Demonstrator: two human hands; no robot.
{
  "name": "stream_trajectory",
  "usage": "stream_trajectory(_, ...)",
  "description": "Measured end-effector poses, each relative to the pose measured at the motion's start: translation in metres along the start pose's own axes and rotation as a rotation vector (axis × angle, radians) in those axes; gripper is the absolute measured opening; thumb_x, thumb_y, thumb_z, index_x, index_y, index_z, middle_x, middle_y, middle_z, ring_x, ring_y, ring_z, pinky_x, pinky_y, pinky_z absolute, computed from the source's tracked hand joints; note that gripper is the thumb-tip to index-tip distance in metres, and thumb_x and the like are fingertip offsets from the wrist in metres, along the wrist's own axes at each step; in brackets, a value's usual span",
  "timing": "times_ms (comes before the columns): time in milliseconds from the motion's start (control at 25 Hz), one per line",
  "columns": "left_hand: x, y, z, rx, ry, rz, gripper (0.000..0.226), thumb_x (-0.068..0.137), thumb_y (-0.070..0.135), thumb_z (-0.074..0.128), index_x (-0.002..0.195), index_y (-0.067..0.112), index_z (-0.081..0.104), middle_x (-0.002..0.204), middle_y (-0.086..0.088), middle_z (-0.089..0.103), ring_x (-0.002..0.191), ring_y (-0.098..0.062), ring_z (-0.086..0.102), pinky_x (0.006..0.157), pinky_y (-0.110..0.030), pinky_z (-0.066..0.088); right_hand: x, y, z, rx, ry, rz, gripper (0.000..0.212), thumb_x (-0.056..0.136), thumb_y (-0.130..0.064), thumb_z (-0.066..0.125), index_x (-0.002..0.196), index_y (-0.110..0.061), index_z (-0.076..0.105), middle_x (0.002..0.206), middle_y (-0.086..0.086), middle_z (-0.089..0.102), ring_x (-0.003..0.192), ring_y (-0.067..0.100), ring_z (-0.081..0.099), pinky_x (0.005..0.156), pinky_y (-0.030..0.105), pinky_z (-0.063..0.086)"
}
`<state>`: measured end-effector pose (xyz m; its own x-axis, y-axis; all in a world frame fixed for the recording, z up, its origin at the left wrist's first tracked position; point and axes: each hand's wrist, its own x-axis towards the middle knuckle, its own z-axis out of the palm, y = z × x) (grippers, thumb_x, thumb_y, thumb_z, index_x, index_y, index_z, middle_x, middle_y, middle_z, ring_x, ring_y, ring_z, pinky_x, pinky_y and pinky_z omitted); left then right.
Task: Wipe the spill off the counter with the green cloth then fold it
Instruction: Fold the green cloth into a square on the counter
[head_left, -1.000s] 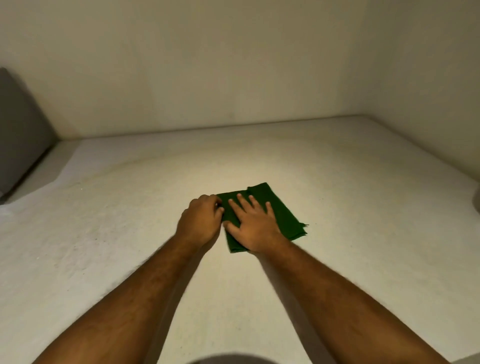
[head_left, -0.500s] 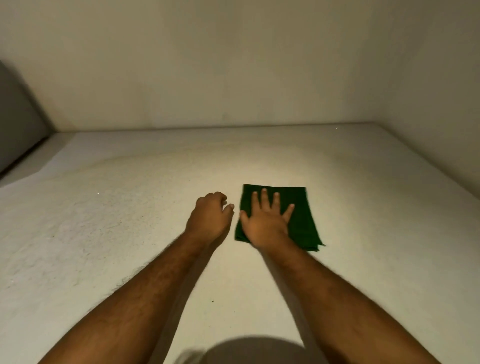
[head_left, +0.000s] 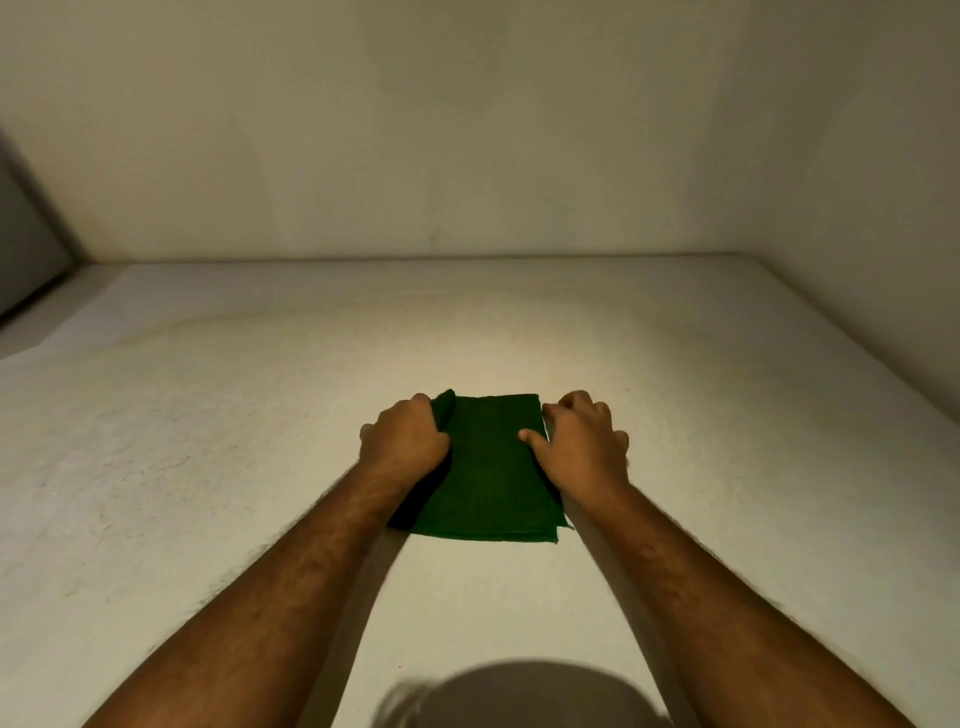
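Observation:
The green cloth (head_left: 488, 478) lies folded into a rectangle on the pale counter (head_left: 208, 467), its long side running away from me. My left hand (head_left: 402, 439) grips the cloth's far left corner, which is lifted and curled a little. My right hand (head_left: 579, 444) holds the far right edge, thumb on top of the cloth and fingers curled beside it. No spill shows on the counter around the cloth.
Plain walls close the counter at the back (head_left: 467, 156) and on the right (head_left: 883, 260). A dark grey panel (head_left: 26, 249) stands at the far left. My head's shadow (head_left: 519, 696) falls on the counter's near part.
The right hand has left the top of the cloth and gone to its right edge. The left hand, which rested beside the cloth, now grips its far left corner.

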<state>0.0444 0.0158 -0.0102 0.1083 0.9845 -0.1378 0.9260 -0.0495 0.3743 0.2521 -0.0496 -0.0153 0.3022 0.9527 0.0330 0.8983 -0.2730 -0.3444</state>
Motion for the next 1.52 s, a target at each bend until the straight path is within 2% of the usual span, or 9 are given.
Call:
stream_trajectory(160,0.0,0.048,0.018,0.045,0.117,0.177,0.039,0.103,0.014,0.051,0.141,0.012,0.054,0.134,-0.013,0.061,0.122,-0.033,0.06,0.1,-0.048,0.049,0.027,0.029,-0.007,-0.04,0.13,-0.061,0.026,0.103,-0.037,0.069,0.123,-0.023,0.075,0.133,0.003,0.06,0.124,0.027,0.053,0.096,0.045,0.042)
stream_trajectory(400,0.01,0.058,0.021,-0.551,0.303,0.255,0.029,0.097,0.005,0.055,0.115,0.026,0.045,0.093,0.003,0.064,0.079,-0.014,0.065,0.066,-0.03,0.049,0.039,0.045,-0.016,0.523,0.261,-0.024,0.009,0.109,-0.025,0.062,0.117,-0.022,0.063,0.094,-0.01,0.068,0.084,0.013,0.068,0.069,0.031,0.052)
stream_trajectory(600,0.064,0.077,-0.009,-0.735,0.426,0.33,0.036,0.097,0.0,0.06,0.118,0.027,0.049,0.109,0.008,0.064,0.098,-0.01,0.067,0.087,-0.032,0.059,0.099,0.03,-0.039,0.67,0.448,-0.052,0.012,0.107,-0.022,0.065,0.119,-0.021,0.065,0.101,-0.008,0.07,0.086,0.003,0.067,0.073,0.029,0.056)
stream_trajectory(720,0.108,0.087,-0.025,-0.591,0.387,0.262,0.05,0.098,0.008,0.07,0.144,0.017,0.052,0.147,-0.008,0.054,0.132,-0.024,0.057,0.117,-0.041,0.048,0.142,0.023,-0.055,0.647,0.421,0.045,0.028,0.106,-0.022,0.067,0.133,-0.019,0.06,0.122,0.003,0.071,0.107,0.025,0.071,0.088,0.04,0.06)
stream_trajectory(800,0.126,0.084,-0.023,-0.429,0.32,0.189,0.066,0.096,0.013,0.074,0.156,0.011,0.045,0.162,-0.014,0.041,0.147,-0.032,0.044,0.123,-0.041,0.04,0.155,0.029,-0.052,0.459,0.358,0.067,0.046,0.103,-0.021,0.072,0.145,-0.017,0.054,0.142,0.009,0.061,0.127,0.031,0.061,0.099,0.046,0.056)
stream_trajectory(1000,0.137,0.078,0.012,-0.165,0.159,0.304,0.06,0.101,0.034,0.069,0.155,0.014,0.051,0.16,-0.011,0.046,0.145,-0.033,0.048,0.119,-0.047,0.046,0.143,0.039,-0.008,-0.073,0.161,-0.14,0.03,0.103,-0.038,0.068,0.127,-0.021,0.069,0.13,0.003,0.066,0.116,0.027,0.06,0.093,0.046,0.052)
stream_trajectory(1080,0.139,0.085,0.027,-0.048,0.084,0.343,0.062,0.105,0.045,0.059,0.158,0.015,0.048,0.164,-0.013,0.045,0.151,-0.034,0.044,0.125,-0.05,0.038,0.142,0.036,0.0,-0.112,0.098,-0.145,0.034,0.107,-0.043,0.059,0.132,-0.022,0.068,0.133,0.003,0.067,0.118,0.027,0.06,0.096,0.046,0.052)
stream_trajectory(1280,0.161,0.103,0.042,0.093,-0.01,0.282,0.075,0.109,0.061,0.033,0.171,0.021,0.022,0.181,-0.013,0.013,0.168,-0.035,0.006,0.134,-0.058,0.008,0.169,0.035,0.0,-0.164,0.006,-0.106,0.048,0.112,-0.046,0.045,0.153,-0.023,0.053,0.16,0.004,0.054,0.143,0.031,0.052,0.124,0.058,0.032)
stream_trajectory(1520,0.174,0.1,0.044,0.202,-0.018,0.291,0.078,0.108,0.066,0.022,0.173,0.025,0.012,0.182,-0.009,0.004,0.169,-0.03,-0.001,0.134,-0.058,0.003,0.171,0.037,0.01,-0.172,-0.004,-0.078,0.059,0.113,-0.05,0.038,0.164,-0.021,0.04,0.172,0.007,0.039,0.154,0.032,0.041,0.125,0.057,0.032)
